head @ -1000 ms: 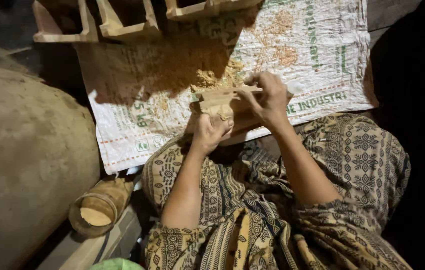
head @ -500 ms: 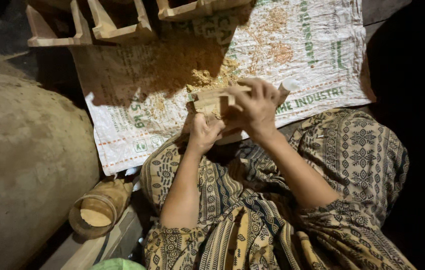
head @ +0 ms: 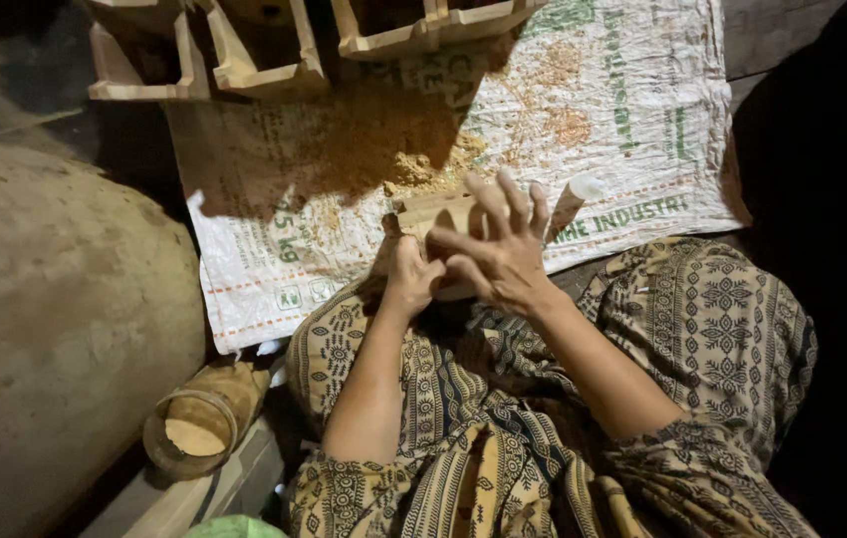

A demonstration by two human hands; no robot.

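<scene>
A pale wooden piece (head: 440, 214) rests over my lap, above a white woven sack (head: 632, 120) spread on the floor. My left hand (head: 411, 279) grips its near left end. My right hand (head: 499, 251) hovers over the piece with fingers spread apart and holds nothing; a small pale stick (head: 571, 202) lies just right of it on the sack. A heap of sawdust (head: 413, 159) lies on the sack just beyond the piece.
Several unfinished wooden frames (head: 244, 60) lie along the far edge of the sack. A large rounded stone-like mass (head: 45, 329) fills the left. A glass jar with powder (head: 199, 423) lies by my left knee. The right side is dark.
My right hand has let go of the wooden piece and opened, its fingers now spread above it. My left hand keeps its hold. The view has shifted slightly.
</scene>
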